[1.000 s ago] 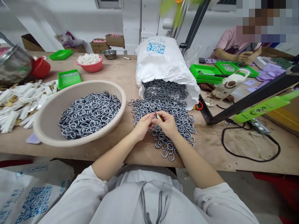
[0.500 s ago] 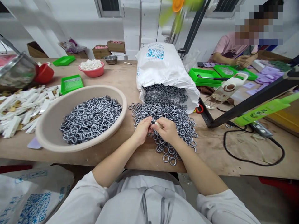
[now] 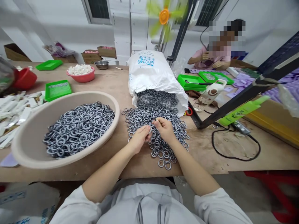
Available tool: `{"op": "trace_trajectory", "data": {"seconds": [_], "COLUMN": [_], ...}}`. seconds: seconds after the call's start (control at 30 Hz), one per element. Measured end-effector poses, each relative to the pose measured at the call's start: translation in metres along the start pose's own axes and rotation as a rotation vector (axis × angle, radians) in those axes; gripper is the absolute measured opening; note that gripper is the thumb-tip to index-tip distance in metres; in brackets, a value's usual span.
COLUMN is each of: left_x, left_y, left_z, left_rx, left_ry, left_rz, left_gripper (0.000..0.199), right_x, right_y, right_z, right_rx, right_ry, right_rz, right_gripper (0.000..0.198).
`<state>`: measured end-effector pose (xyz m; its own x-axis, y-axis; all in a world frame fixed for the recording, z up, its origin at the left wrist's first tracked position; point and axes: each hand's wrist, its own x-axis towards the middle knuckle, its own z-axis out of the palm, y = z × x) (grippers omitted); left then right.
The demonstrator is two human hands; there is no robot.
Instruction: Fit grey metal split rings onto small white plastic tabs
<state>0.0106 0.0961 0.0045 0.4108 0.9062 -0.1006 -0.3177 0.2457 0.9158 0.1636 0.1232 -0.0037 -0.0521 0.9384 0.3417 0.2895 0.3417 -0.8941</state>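
Observation:
In the head view, my left hand pinches a grey ring between thumb and fingers. My right hand, just beside it, is closed on a small dark-tipped piece; most of that piece is hidden by the fingers. Both hands are over a heap of grey rings, which spills from the mouth of a white sack lying on the table. To the left stands a wide beige basin, partly filled with similar rings.
White pieces lie left of the basin. Behind it are a green tray and a red bowl. A black metal post, a cable and a bottle stand right. A co-worker sits at the back right.
My hands have moved apart: the left now shows a ring at its fingertips, the right keeps the dark-tipped piece. The view has shifted right, and the co-worker's hands have separated.

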Motion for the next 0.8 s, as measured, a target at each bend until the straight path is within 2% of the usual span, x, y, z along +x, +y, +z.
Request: {"op": "trace_trajectory", "data": {"seconds": [0.1,0.17,0.23,0.33,0.43,0.5,0.53,0.63,0.67,0.73,0.8], "left_x": [0.003,0.004,0.005,0.004,-0.004,-0.017,-0.026,-0.061,-0.072,-0.091,-0.101], "left_y": [-0.001,-0.002,-0.003,-0.001,0.013,0.030,0.041,0.078,0.090,0.113,0.131], "left_z": [-0.004,-0.007,-0.008,-0.008,-0.009,-0.011,-0.013,-0.024,-0.030,-0.046,-0.065], "left_rx": [0.002,0.026,0.074,0.224,0.579,0.881,1.014,1.313,1.387,1.510,1.596], "left_ry": [0.106,0.112,0.076,0.011,0.079,0.203,0.272,0.537,0.674,0.930,1.062], "left_rz": [0.013,0.019,0.024,0.076,0.246,0.415,0.508,0.704,0.715,0.630,0.400], "left_gripper": [0.046,0.047,0.048,0.049,0.043,0.034,0.029,0.029,0.030,0.038,0.044], "right_x": [-0.006,-0.008,-0.005,0.002,0.009,0.011,0.011,0.010,0.010,0.010,0.010], "right_y": [-0.005,-0.006,-0.005,-0.001,0.003,0.005,0.006,0.007,0.007,0.007,0.006], "right_z": [0.014,0.021,0.022,0.008,-0.011,-0.020,-0.022,-0.020,-0.018,-0.015,-0.014], "right_rx": [0.185,0.288,0.316,0.091,-0.339,-0.618,-0.731,-0.929,-0.963,-1.011,-1.040], "right_ry": [-0.123,-0.192,-0.189,-0.029,0.129,0.135,0.107,-0.029,-0.068,-0.113,-0.126], "right_rz": [0.066,0.111,0.104,0.028,0.011,0.070,0.113,0.218,0.229,0.232,0.227], "right_gripper": [0.046,0.046,0.046,0.046,0.034,0.024,0.025,0.029,0.028,0.028,0.028]}}
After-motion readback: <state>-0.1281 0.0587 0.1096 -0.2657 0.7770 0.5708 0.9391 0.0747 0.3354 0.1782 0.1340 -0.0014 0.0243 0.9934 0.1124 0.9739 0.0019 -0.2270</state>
